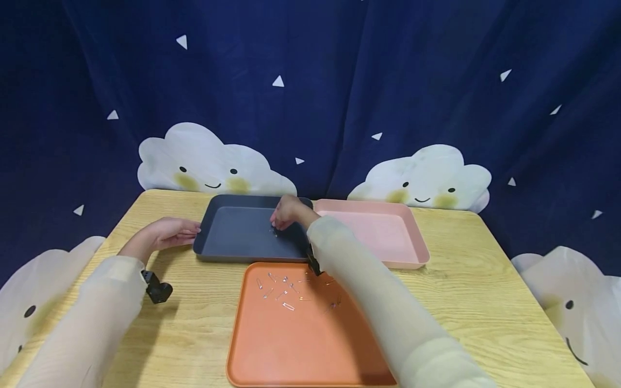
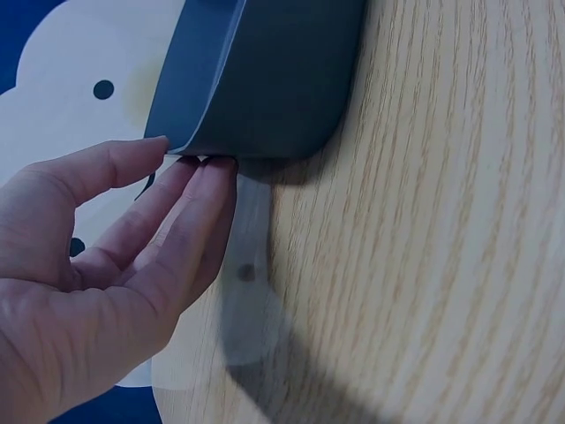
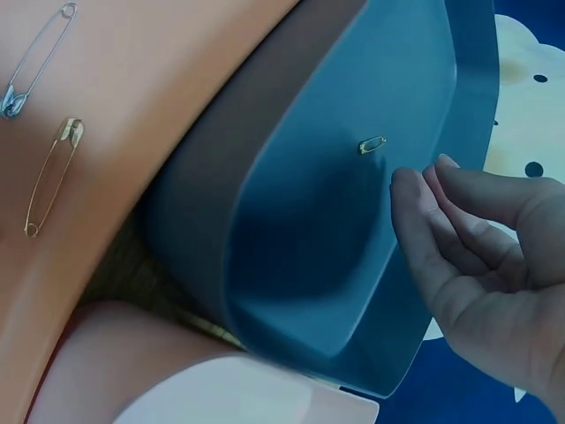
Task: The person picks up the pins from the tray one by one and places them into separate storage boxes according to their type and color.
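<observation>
My right hand (image 1: 287,212) hovers over the dark grey tray (image 1: 242,229), with loosely bent fingers (image 3: 412,212) and nothing visible between them. Just past the fingertips, a small gold safety pin (image 3: 372,144) shows inside that tray. At the tray's left end, my left hand (image 1: 173,233) holds the edge, its thumb at the rim and its other fingertips against the outer wall (image 2: 274,97). An orange tray (image 1: 296,345) nearer to me carries several scattered safety pins (image 1: 288,306), some silver and some gold.
A pink tray (image 1: 373,231) stands to the right of the dark grey one, partly behind my right sleeve (image 1: 368,285). All the trays rest on a light wooden table (image 1: 466,291). A dark blue cloud-patterned curtain (image 1: 320,97) hangs behind.
</observation>
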`<state>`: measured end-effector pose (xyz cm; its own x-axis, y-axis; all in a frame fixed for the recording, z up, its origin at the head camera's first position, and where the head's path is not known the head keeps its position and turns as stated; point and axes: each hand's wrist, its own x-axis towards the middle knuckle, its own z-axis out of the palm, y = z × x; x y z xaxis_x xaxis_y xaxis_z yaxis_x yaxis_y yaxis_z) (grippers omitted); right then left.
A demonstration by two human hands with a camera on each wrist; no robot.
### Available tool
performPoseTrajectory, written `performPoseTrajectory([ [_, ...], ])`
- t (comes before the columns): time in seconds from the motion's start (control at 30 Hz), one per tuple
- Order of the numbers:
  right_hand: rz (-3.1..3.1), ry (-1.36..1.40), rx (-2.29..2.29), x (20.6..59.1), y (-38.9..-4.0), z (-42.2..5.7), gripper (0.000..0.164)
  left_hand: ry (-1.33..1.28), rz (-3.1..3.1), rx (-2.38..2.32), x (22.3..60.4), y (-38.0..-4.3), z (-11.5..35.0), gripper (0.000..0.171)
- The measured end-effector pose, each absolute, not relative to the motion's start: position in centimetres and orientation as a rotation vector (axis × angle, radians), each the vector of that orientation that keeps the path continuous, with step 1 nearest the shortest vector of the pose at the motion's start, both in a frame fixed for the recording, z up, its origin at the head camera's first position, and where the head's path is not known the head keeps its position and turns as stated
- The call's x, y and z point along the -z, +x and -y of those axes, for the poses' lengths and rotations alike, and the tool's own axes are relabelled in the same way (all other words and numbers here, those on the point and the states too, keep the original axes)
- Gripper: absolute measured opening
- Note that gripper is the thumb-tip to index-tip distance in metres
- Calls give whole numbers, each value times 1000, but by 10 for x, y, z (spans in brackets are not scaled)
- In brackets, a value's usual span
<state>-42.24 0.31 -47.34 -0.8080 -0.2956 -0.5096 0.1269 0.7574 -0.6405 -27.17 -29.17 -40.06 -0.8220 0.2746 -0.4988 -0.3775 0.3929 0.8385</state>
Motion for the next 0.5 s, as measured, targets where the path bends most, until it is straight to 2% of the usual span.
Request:
performPoseTrajectory([
  [0.07,-2348,-152,924,443,-395,-8,8,-90,-2075,-1458,401,-271,290,61],
  [0.2,-2411,-150,938,368,-320,-15,22,-87,-2081,-1451,401,-271,288,61],
  [0.27,-2398,-171,980,344,-295,-20,27,-76,-2087,-1448,400,-271,287,60],
  [0.37,-2310,-207,1086,341,-284,-30,30,-64,-2097,-1440,398,-270,287,60],
  [0.5,-2243,-264,1191,363,-282,-46,27,-69,-2109,-1424,396,-268,287,61],
])
